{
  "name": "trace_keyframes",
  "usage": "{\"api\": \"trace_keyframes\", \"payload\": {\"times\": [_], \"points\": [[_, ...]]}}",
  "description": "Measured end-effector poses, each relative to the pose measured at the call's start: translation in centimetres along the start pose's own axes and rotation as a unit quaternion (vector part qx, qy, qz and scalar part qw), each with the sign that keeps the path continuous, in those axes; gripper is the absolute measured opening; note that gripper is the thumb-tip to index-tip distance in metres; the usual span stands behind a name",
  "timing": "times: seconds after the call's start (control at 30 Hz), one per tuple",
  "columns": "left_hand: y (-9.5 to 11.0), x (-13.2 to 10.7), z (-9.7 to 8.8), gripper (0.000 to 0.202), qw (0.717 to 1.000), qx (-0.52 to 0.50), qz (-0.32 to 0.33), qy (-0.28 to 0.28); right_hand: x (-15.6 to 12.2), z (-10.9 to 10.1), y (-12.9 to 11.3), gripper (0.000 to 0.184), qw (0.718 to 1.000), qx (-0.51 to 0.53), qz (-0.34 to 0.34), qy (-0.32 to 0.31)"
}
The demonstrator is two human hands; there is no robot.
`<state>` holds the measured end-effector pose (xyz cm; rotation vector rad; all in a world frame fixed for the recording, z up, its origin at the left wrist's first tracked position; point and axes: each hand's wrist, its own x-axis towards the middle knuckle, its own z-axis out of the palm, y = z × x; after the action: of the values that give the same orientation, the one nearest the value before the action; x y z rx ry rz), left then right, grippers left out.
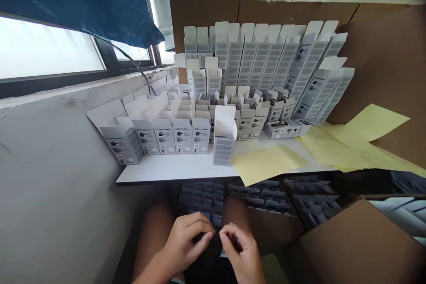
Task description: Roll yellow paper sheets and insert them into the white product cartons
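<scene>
My left hand [186, 242] and my right hand [240, 248] are low in my lap, below the table edge, fingers curled and fingertips almost meeting. Between them is a small dark item I cannot make out [214, 235]. On the white table [173, 169] above them stands one open white carton [224, 135] with its top flap up. A row of open cartons [166, 135] stands to its left. Neither hand touches the cartons.
Taller open cartons [276, 57] are stacked against a cardboard wall at the back. Yellow paper sheets [336, 144] lie on the table's right. Trays of dark grey parts [259, 197] sit under the table edge. A cardboard box [359, 244] stands at my right; a wall is on my left.
</scene>
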<state>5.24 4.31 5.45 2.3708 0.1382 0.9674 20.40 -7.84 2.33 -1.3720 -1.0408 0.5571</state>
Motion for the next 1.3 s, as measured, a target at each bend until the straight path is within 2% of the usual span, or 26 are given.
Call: {"api": "trace_keyframes", "payload": {"times": [0.1, 0.13, 0.2, 0.27, 0.33, 0.37, 0.43, 0.5, 0.57, 0.63, 0.7, 0.83, 0.93, 1.03, 1.13, 1.2, 1.3], "points": [[-1.0, 0.7, -1.0, 0.042, 0.998, -0.05, 0.018, 0.018, -0.2, -1.3, 0.5, 0.032, 0.999, 0.04, 0.031, 0.01], [-1.4, 1.6, -1.7, 0.044, 0.998, -0.039, 0.015, 0.041, -0.3, -1.6, 0.8, 0.034, 0.997, 0.061, 0.049, 0.017], [-2.3, 4.6, -3.7, 0.03, 0.995, 0.029, -0.013, 0.09, -0.6, -1.6, 1.5, 0.037, 0.991, 0.104, 0.084, 0.03], [-2.9, 9.1, -6.2, 0.033, 0.984, 0.12, -0.055, 0.121, -1.0, -0.9, 1.9, 0.04, 0.985, 0.133, 0.106, 0.018], [-3.2, 14.4, -8.8, 0.044, 0.962, 0.242, -0.092, 0.088, -1.5, 0.1, 2.1, 0.043, 0.983, 0.144, 0.114, -0.01], [-3.4, 17.0, -10.0, 0.051, 0.942, 0.313, -0.111, 0.048, -1.7, 0.6, 2.1, 0.044, 0.982, 0.146, 0.116, -0.03], [-3.8, 21.3, -11.8, 0.063, 0.885, 0.438, -0.153, -0.049, -2.2, 1.4, 2.2, 0.046, 0.978, 0.154, 0.127, -0.063], [-4.3, 23.9, -12.8, 0.057, 0.866, 0.465, -0.158, -0.095, -2.6, 1.6, 2.3, 0.048, 0.97, 0.176, 0.146, -0.078], [-4.7, 24.8, -13.2, 0.039, 0.862, 0.47, -0.15, -0.117, -2.9, 1.4, 2.4, 0.05, 0.963, 0.203, 0.164, -0.067], [-4.6, 24.5, -13.2, 0.025, 0.859, 0.477, -0.139, -0.124, -3.1, 1.0, 2.4, 0.05, 0.959, 0.221, 0.172, -0.036], [-3.9, 23.5, -13.1, 0.024, 0.858, 0.484, -0.128, -0.117, -3.1, 0.5, 2.4, 0.049, 0.959, 0.225, 0.174, 0.0], [-1.1, 19.7, -14.1, 0.024, 0.864, 0.487, -0.113, -0.066, -2.7, -0.3, 2.5, 0.044, 0.961, 0.213, 0.176, -0.005], [1.1, 15.3, -15.7, 0.017, 0.9, 0.431, -0.068, 0.006, -2.2, -0.7, 2.2, 0.035, 0.968, 0.218, 0.123, -0.022], [2.3, 10.4, -16.9, 0.011, 0.95, 0.306, -0.051, 0.045, -1.2, -0.9, 0.6, 0.028, 0.966, 0.251, 0.056, -0.039], [2.1, 6.0, -16.5, 0.012, 0.983, 0.139, -0.105, 0.061, 0.8, -0.9, -1.6, 0.027, 0.951, 0.288, 0.018, -0.107], [1.3, 3.5, -15.3, 0.014, 0.986, 0.036, -0.142, 0.083, 2.3, -0.3, -2.5, 0.027, 0.932, 0.316, 0.022, -0.176], [0.1, 0.7, -13.0, 0.014, 0.976, -0.058, -0.161, 0.137, 3.2, 1.3, -2.8, 0.026, 0.893, 0.359, 0.076, -0.261]]}}
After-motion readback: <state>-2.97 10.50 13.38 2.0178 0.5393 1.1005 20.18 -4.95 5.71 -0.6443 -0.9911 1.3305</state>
